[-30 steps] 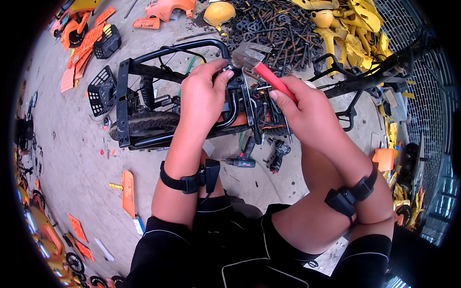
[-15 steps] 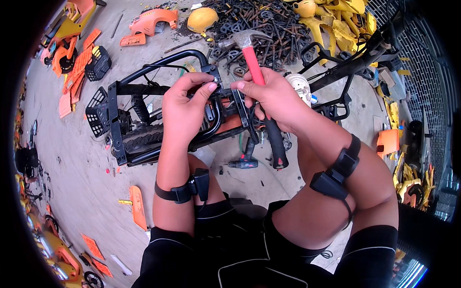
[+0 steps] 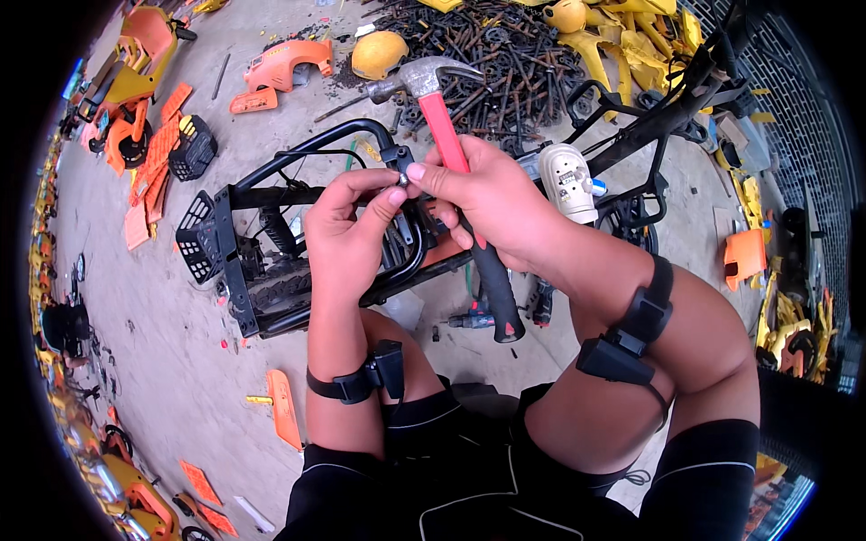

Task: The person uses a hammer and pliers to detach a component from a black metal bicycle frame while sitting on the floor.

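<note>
My right hand (image 3: 492, 203) grips a claw hammer (image 3: 451, 135) by its red and black handle, head pointing away from me. Its thumb and forefinger also pinch a small metal part (image 3: 403, 178) together with the fingertips of my left hand (image 3: 347, 234). Both hands hover over a black bicycle frame (image 3: 298, 194) lying on the concrete, with a black basket (image 3: 200, 239) at its left end and a tyre below. A grey-white lock unit (image 3: 566, 180) sits just right of my right hand.
A heap of rusty metal parts (image 3: 505, 54) and yellow plastic covers (image 3: 622, 36) lies at the back. Orange plastic panels (image 3: 153, 153) and a second black basket (image 3: 191, 144) are at the left. A drill (image 3: 474, 317) lies near my knees. An orange strip (image 3: 284, 408) lies lower left.
My right hand swung the hammer from tilted sideways to upright and brought it close to my left hand. Both hands now meet on the small part; the view shifted closer.
</note>
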`<control>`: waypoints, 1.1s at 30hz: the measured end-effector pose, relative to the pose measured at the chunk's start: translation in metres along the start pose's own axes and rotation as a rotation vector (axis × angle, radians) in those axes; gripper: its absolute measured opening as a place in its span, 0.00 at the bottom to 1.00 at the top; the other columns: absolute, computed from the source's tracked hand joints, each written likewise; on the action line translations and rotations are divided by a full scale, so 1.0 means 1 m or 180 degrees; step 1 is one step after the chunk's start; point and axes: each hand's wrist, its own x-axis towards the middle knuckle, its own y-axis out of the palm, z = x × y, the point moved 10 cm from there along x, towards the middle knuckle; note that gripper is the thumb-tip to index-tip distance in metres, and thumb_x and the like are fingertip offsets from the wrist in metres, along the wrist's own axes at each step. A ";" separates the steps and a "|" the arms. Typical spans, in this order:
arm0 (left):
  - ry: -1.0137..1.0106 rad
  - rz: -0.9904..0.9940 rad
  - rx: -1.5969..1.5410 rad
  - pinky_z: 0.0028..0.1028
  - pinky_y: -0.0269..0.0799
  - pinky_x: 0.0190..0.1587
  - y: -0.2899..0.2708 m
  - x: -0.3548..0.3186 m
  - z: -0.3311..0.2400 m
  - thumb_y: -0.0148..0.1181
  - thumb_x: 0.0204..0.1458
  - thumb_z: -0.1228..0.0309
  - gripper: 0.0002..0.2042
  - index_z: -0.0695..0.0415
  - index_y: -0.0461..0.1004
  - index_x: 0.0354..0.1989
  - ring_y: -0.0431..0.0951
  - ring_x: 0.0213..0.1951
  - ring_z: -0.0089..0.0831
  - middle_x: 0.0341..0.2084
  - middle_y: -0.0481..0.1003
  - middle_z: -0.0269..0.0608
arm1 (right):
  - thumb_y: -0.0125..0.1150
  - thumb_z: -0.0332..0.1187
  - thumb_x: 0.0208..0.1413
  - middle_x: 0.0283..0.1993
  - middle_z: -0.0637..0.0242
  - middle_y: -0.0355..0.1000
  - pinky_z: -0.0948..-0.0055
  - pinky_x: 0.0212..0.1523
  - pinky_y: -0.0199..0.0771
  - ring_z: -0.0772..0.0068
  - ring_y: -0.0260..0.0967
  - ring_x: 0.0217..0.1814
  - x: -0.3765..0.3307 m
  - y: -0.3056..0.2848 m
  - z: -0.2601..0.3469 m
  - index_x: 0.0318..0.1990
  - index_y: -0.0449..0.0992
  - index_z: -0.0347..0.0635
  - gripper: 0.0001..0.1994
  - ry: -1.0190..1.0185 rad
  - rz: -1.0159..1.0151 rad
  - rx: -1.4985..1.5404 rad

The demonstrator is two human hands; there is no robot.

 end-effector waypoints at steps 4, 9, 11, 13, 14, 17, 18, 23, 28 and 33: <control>0.0114 0.0014 0.0113 0.25 0.75 0.47 -0.001 0.000 0.000 0.66 0.54 0.79 0.08 0.65 0.78 0.42 0.79 0.40 0.25 0.37 0.80 0.41 | 0.61 0.29 0.62 0.35 0.66 0.71 0.83 0.14 0.64 0.85 0.63 0.23 -0.001 0.001 0.001 0.46 0.65 0.38 0.11 0.0047 -0.0010 0.0171; 0.0087 0.0029 0.0195 0.24 0.73 0.45 0.004 0.002 -0.004 0.67 0.54 0.77 0.10 0.63 0.77 0.44 0.78 0.39 0.23 0.36 0.80 0.38 | 0.62 0.28 0.61 0.33 0.68 0.69 0.82 0.14 0.63 0.85 0.62 0.20 0.004 -0.005 0.012 0.46 0.65 0.38 0.12 -0.0274 -0.0293 -0.0224; -0.0054 0.0019 0.0364 0.24 0.72 0.44 0.003 0.002 0.003 0.68 0.53 0.75 0.12 0.62 0.77 0.45 0.76 0.37 0.21 0.35 0.80 0.36 | 0.63 0.28 0.60 0.32 0.69 0.69 0.81 0.14 0.62 0.85 0.61 0.19 0.007 -0.006 0.015 0.46 0.65 0.38 0.13 -0.0398 -0.0338 -0.0395; -0.0092 0.0033 0.0556 0.23 0.70 0.40 0.000 0.004 0.009 0.70 0.53 0.72 0.12 0.61 0.77 0.44 0.72 0.34 0.20 0.32 0.78 0.33 | 0.63 0.28 0.60 0.31 0.69 0.69 0.81 0.14 0.61 0.85 0.61 0.18 0.010 -0.005 0.019 0.46 0.65 0.37 0.13 -0.0503 -0.0398 -0.0578; -0.0188 0.0009 0.0645 0.23 0.70 0.40 -0.004 0.002 0.011 0.70 0.53 0.72 0.12 0.61 0.77 0.43 0.72 0.34 0.20 0.31 0.77 0.32 | 0.63 0.28 0.60 0.31 0.68 0.70 0.81 0.14 0.61 0.85 0.61 0.18 0.010 -0.003 0.020 0.46 0.65 0.37 0.13 -0.0508 -0.0396 -0.0490; -0.0341 -0.0043 0.0780 0.21 0.69 0.38 -0.004 0.000 0.011 0.69 0.54 0.71 0.11 0.61 0.76 0.41 0.70 0.33 0.18 0.30 0.75 0.31 | 0.63 0.28 0.60 0.32 0.66 0.72 0.81 0.14 0.61 0.85 0.61 0.18 0.011 -0.005 0.028 0.46 0.66 0.37 0.13 -0.0525 -0.0416 -0.0371; -0.0357 -0.0074 0.0580 0.20 0.68 0.37 -0.004 -0.001 0.008 0.69 0.55 0.70 0.11 0.62 0.75 0.41 0.70 0.32 0.17 0.30 0.75 0.31 | 0.63 0.29 0.59 0.31 0.66 0.72 0.81 0.14 0.61 0.85 0.61 0.18 0.011 -0.004 0.028 0.46 0.66 0.38 0.13 -0.0476 -0.0427 -0.0370; -0.0038 -0.0330 0.0812 0.22 0.66 0.30 -0.003 -0.001 0.000 0.67 0.55 0.72 0.11 0.59 0.79 0.45 0.68 0.27 0.17 0.28 0.75 0.31 | 0.65 0.31 0.58 0.26 0.70 0.67 0.78 0.13 0.59 0.83 0.60 0.16 0.014 -0.013 0.017 0.45 0.67 0.39 0.14 -0.0318 -0.0517 -0.0581; 0.0250 -0.0270 0.1703 0.26 0.67 0.29 -0.003 0.003 -0.012 0.65 0.55 0.72 0.10 0.58 0.81 0.45 0.71 0.25 0.26 0.24 0.72 0.38 | 0.62 0.35 0.62 0.30 0.71 0.72 0.82 0.15 0.61 0.86 0.60 0.18 0.010 -0.025 0.022 0.46 0.69 0.39 0.13 -0.0213 -0.0727 -0.1102; 0.0100 -0.0271 0.1941 0.33 0.69 0.32 -0.007 0.003 -0.004 0.62 0.57 0.70 0.09 0.58 0.80 0.44 0.74 0.27 0.38 0.24 0.71 0.44 | 0.56 0.38 0.66 0.29 0.72 0.72 0.82 0.14 0.59 0.87 0.59 0.17 0.000 -0.040 0.033 0.47 0.71 0.39 0.12 -0.0173 -0.0688 -0.1269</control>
